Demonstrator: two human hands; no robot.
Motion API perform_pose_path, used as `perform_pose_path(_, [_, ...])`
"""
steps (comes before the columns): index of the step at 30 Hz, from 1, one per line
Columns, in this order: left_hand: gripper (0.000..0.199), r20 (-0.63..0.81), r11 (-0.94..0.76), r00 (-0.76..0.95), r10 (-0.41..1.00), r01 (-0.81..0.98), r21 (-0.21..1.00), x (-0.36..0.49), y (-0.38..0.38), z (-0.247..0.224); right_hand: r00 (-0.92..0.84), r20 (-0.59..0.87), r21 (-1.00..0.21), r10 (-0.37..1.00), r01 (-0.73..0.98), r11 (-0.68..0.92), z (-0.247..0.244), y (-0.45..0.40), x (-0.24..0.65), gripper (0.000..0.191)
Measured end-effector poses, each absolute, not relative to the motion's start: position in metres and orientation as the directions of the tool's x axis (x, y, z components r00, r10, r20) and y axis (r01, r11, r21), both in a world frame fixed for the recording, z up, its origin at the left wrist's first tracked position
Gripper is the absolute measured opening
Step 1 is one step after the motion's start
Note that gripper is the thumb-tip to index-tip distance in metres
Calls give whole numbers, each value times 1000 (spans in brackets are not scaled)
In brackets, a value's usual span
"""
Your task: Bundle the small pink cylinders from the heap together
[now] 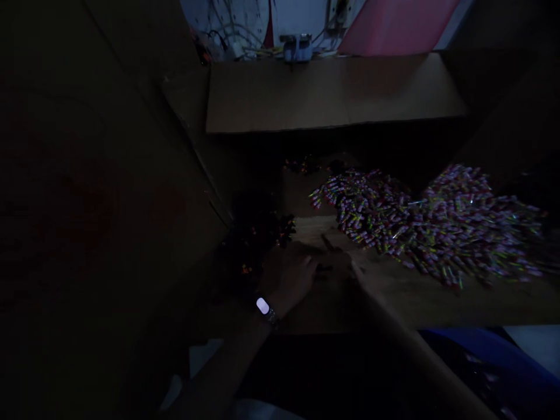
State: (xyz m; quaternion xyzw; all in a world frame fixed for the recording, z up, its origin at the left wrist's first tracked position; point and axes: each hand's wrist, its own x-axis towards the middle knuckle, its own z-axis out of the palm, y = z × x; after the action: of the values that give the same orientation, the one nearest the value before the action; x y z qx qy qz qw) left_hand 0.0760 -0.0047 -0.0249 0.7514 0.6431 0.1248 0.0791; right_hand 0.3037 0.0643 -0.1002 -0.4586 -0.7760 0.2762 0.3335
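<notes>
The view is very dark. My left hand (291, 274), with a lit watch (263, 305) on its wrist, rests low over the wooden table (315, 224). Close to its right is my right hand (345, 262), reaching in from the lower right. Small dark pieces (324, 268) lie between the two hands. The fingers of both are lost in shadow, so I cannot see whether they grip anything. Left of my left hand sits a dark heap of small pieces with orange tips (251, 245). Beyond my right hand spreads a large pile of small, multicoloured stick-like pieces (437, 227).
A cardboard flap (332, 93) spans the back, with cardboard walls at the sides. Behind it are cables (236, 29), a grey-blue device (298, 48) and a pink sheet (398, 26). Something blue (494, 356) lies below the table's front edge at right.
</notes>
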Motion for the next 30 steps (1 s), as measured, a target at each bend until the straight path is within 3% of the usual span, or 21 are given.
perform_pose_path(3, [22,111,-169,144,983,950,262,76,-4,-28,-355,333,-673,873,560,484,-90,58,304,58])
perform_pose_path(7, [22,139,-173,140,980,949,264,75,-4,-32,-399,449,-534,800,598,598,-71,51,311,38])
perform_pose_path(12, [22,146,-203,175,974,958,203,76,-7,-32,-381,452,-513,806,629,585,-68,62,309,35])
perform_pose_path(16, [18,150,-232,204,967,951,204,76,-9,-30,-343,365,-676,866,542,500,-54,57,298,35])
perform_pose_path(21, [14,162,-217,185,969,952,214,78,-10,-29,-434,24,-939,900,300,169,-33,49,280,41])
perform_pose_path(30, [15,203,-240,195,960,944,226,77,-7,-37,-486,-148,-970,861,239,-32,-25,58,272,42])
